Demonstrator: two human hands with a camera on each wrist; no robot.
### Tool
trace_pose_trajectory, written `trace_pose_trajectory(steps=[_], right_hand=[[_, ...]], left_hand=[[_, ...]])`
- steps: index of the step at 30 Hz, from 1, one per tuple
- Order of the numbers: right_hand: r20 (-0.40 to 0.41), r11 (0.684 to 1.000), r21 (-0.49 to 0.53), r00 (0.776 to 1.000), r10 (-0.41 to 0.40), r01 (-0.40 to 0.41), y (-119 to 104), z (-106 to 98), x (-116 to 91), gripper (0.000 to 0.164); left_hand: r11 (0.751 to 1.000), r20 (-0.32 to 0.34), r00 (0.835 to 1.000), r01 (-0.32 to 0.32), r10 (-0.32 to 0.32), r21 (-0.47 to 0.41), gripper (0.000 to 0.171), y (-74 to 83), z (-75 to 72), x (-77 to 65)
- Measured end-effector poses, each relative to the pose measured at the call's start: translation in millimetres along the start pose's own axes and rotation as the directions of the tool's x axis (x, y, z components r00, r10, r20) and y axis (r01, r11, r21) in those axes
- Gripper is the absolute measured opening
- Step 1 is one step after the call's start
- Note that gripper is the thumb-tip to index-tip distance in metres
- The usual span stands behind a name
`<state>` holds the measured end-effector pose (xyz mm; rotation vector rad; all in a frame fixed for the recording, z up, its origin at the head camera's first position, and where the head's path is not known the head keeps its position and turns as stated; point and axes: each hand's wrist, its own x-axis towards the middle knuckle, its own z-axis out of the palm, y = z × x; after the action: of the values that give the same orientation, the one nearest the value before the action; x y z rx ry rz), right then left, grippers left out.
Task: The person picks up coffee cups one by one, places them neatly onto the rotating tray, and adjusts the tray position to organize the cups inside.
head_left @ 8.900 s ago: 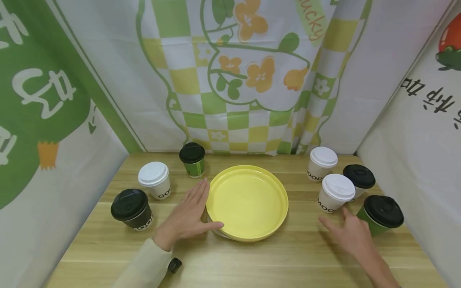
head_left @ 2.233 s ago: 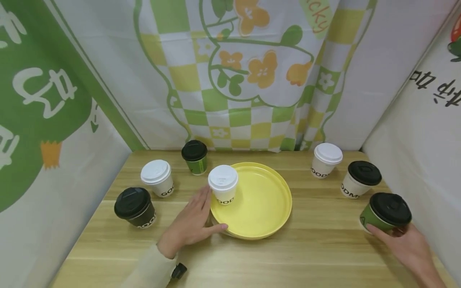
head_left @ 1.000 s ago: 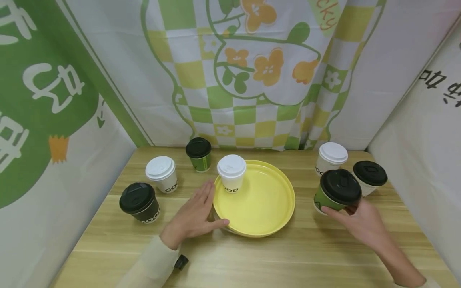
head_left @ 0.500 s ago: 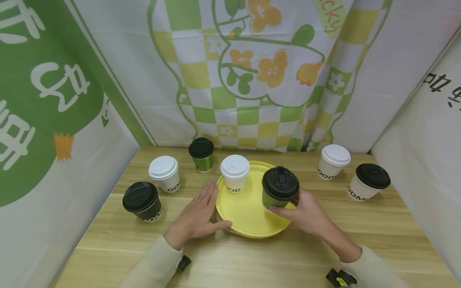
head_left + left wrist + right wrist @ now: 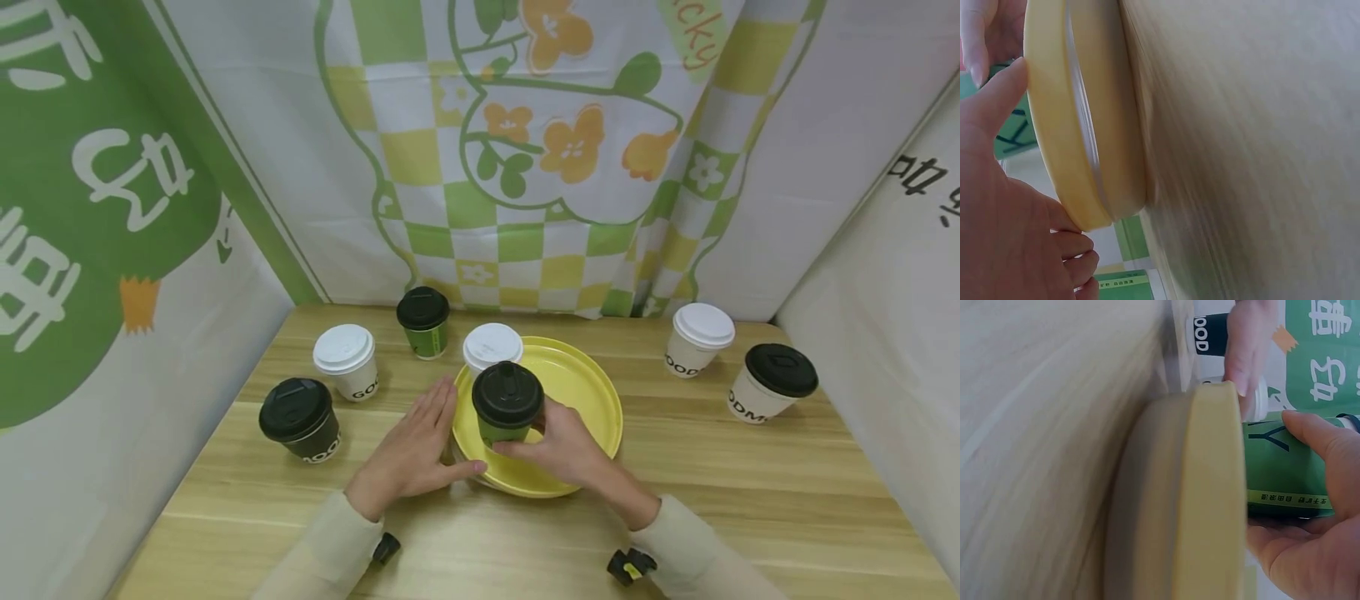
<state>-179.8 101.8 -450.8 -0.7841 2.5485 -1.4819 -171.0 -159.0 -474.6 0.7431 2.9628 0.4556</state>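
Cup [image 5: 507,402], green and black-lidded, is upright over the yellow tray [image 5: 581,379], contact unclear, right grip [image 5: 562,443] curled round it; best set down level, clear of the white-lidded cup [image 5: 492,343], with the spread left grip [image 5: 411,450] bracing the tray's side.

The left hand [image 5: 412,446] points its fingers toward the far edge of the table [image 5: 750,492], thumb spread wide; the right hand [image 5: 566,446] curls in a grip, both sleeved forearms [image 5: 322,546] slanting inward.
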Motion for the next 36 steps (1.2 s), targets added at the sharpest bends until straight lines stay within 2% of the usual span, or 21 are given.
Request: trace_pose_trajectory(steps=[5, 14, 36], right_hand=[[0.004, 1.000, 0.007, 1.000, -0.015, 0.014, 5.7, 12.8, 6.2, 0.076], [0.024, 0.999, 0.026, 0.999, 0.024, -0.024, 13.6, 25.4, 9.8, 0.077], [0.046, 0.999, -0.004, 0.998, 0.035, -0.035, 19.0, 30.0, 14.9, 0.080]], left_hand=[[1.000, -0.007, 1.000, -0.005, 0.005, 0.004, 0.119, 0.5, -0.3, 0.6], [1.000, -0.007, 1.000, -0.004, 0.004, 0.020, 0.122, 0.5, 0.7, 1.4], [1.000, -0.014, 1.000, -0.001, 0.001, 0.019, 0.121, 0.2, 0.6, 0.0]])
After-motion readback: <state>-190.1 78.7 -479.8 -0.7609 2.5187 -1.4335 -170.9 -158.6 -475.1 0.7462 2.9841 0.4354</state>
